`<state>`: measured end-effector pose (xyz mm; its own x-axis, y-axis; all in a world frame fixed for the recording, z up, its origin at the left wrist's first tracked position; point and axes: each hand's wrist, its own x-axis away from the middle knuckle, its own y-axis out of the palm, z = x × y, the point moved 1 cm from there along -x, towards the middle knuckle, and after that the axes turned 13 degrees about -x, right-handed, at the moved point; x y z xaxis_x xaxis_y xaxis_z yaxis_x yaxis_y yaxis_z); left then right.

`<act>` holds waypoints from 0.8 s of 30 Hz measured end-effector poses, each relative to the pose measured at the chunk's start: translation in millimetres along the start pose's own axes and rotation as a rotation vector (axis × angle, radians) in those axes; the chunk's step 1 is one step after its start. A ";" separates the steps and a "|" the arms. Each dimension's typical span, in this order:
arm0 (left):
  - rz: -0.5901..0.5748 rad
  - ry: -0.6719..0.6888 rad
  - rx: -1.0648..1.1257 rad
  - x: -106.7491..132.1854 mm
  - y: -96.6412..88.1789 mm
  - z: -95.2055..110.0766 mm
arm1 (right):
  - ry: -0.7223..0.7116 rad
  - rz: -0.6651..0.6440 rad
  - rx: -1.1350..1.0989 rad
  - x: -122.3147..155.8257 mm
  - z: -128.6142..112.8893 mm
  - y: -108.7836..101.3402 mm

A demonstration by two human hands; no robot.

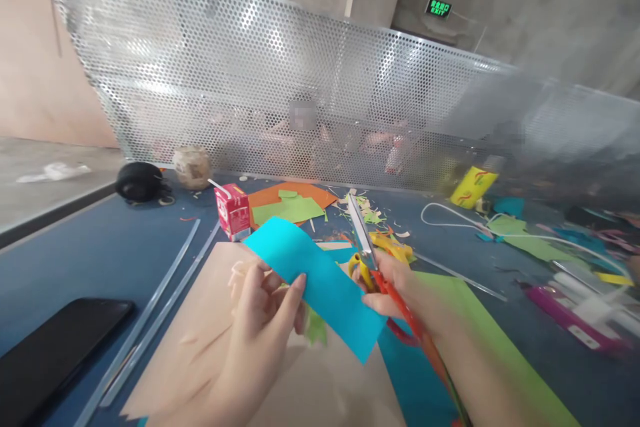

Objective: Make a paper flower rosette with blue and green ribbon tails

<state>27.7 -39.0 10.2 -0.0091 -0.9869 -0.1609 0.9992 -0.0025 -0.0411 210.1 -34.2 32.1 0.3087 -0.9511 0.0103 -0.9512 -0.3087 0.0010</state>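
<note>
1. the left hand (pixel 267 323) pinched a bright blue paper strip (pixel 325 280) above a pale sheet (pixel 340 387) on the surface (pixel 60 247).
2. the right hand (pixel 395 283) gripped scissors (pixel 362 230), blades pointing toward the surface's far edge.
3. a round black object (pixel 139 182) sat at the far left corner.

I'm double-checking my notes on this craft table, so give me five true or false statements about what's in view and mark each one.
1. The left hand grips a blue paper strip. True.
2. The scissors are in the left hand. False: the right hand holds the scissors.
3. The pink drink carton has been tipped onto its side. False: the pink drink carton stands upright.
4. A black phone lies toward the left edge of the picture. True.
5. The exit sign has red lettering. False: the lettering on the exit sign is green.
</note>
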 end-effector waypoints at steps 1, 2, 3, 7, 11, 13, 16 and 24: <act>0.010 -0.005 -0.007 -0.6 -0.3 0.8 | 0.010 0.008 0.009 1.5 -3.9 0.9; 0.016 -0.008 -0.017 -1.3 -0.5 1.4 | 0.026 0.024 0.017 2.9 -7.4 2.0; 0.021 -0.010 -0.031 -2.0 -0.8 1.5 | 0.046 0.042 0.025 4.1 -9.9 3.2; 0.019 -0.023 -0.080 -2.8 -1.8 -1.4 | 0.034 0.079 0.070 4.5 -9.8 7.4; -0.003 -0.045 -0.169 1.2 -3.5 -3.2 | 0.000 0.117 0.074 -0.6 -1.3 9.9; -0.014 -0.058 -0.229 3.5 -3.7 -2.9 | 0.002 0.136 0.028 -2.9 1.2 11.2; -0.025 -0.040 -0.076 4.5 -2.3 -2.8 | 0.007 0.137 -0.007 -4.1 2.1 12.0; -0.047 -0.060 0.033 -0.6 -1.8 -0.8 | -0.075 0.196 -0.010 -4.3 3.4 4.9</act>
<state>25.8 -38.2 9.6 -0.0544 -0.9935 -0.1004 0.9985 -0.0532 -0.0143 204.1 -31.7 28.6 0.1167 -0.9912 -0.0629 -0.9929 -0.1179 0.0161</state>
